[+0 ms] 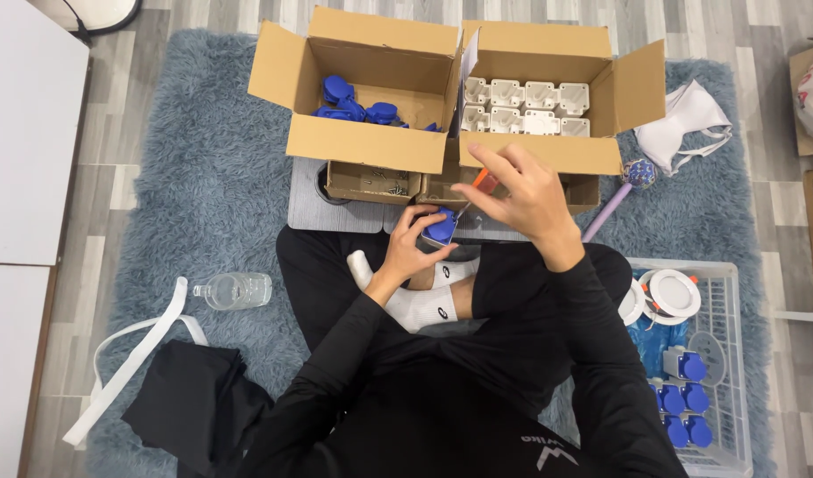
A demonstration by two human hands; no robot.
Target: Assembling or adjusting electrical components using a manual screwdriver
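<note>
The small blue-and-white part [440, 227] sits over the person's lap, left hand [413, 248] with its grip closed around it, while the right hand [521, 196] pinches an orange-handled screwdriver [477, 188] with its tip at the part; assembly of this piece appears in progress. Finished blue pieces lie in the white basket [729, 372]; blue caps [353, 102] and white housings [526, 106] remain in the cardboard boxes, so much seems left.

Glossy blue plastic part [440, 227], matt cardboard boxes [371, 142], shaggy grey fabric rug [212, 195].
</note>
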